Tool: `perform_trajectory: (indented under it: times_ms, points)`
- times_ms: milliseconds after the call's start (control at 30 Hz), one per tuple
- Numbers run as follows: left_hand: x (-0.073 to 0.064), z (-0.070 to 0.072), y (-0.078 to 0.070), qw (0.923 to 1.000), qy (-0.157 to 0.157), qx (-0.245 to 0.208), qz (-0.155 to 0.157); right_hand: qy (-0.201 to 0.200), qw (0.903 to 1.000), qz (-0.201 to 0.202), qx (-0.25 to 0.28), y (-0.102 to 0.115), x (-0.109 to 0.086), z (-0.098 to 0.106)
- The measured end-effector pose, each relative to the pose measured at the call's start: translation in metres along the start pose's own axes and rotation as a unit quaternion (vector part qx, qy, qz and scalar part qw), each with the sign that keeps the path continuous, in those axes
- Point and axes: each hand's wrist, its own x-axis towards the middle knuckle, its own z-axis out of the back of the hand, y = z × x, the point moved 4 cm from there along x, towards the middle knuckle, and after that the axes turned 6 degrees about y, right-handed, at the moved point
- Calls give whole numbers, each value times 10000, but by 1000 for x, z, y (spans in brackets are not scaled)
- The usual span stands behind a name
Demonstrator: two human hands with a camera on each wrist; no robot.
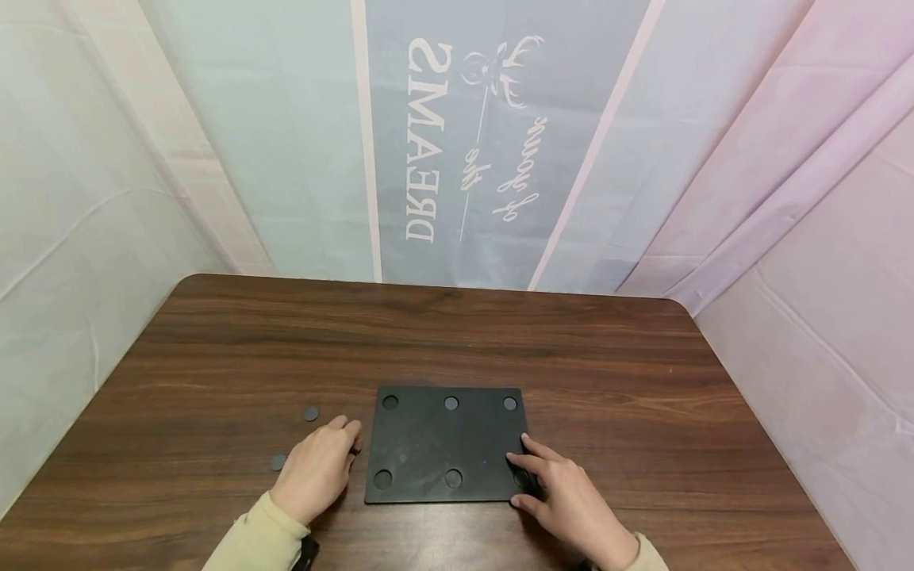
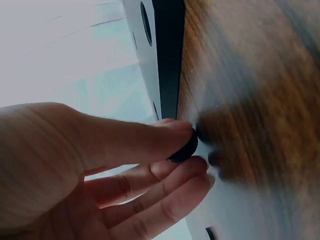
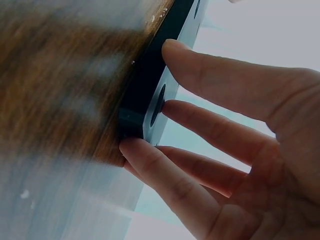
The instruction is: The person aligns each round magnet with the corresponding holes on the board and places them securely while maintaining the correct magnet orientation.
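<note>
A flat black board [image 1: 421,444] with several round recesses lies on the table. My left hand [image 1: 318,468] is just left of it, pinching a small dark disc [image 2: 186,147] between thumb and fingers, close over the wood. Two loose grey discs lie left of that hand, a farther disc [image 1: 310,413] and a nearer disc [image 1: 278,461] partly beside the wrist. My right hand [image 1: 571,500] rests at the board's near right corner with its fingers spread. Its thumb touches the near edge, and one fingertip is at the corner recess [image 3: 158,106]. The back middle and back right recesses look paler grey than the back left.
The brown wood-grain table [image 1: 457,333] reaches to a printed fabric curtain [image 1: 500,159] at the back. More pale cloth hangs at the left and right sides.
</note>
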Motion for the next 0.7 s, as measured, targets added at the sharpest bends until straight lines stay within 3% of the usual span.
perform_trajectory:
  times_ms: [267, 500, 700]
  points:
    - [5, 0, -3, 9994, -309, 139, 9, -5, 10000, 11, -1, 0, 0, 0]
    - [11, 2, -5, 9993, -381, 42, 30, -30, 10000, 16, -6, 0, 0, 0]
    - [16, 4, -8, 9980, -628, -61, 89, -40, 10000, -12, -5, 0, 0, 0]
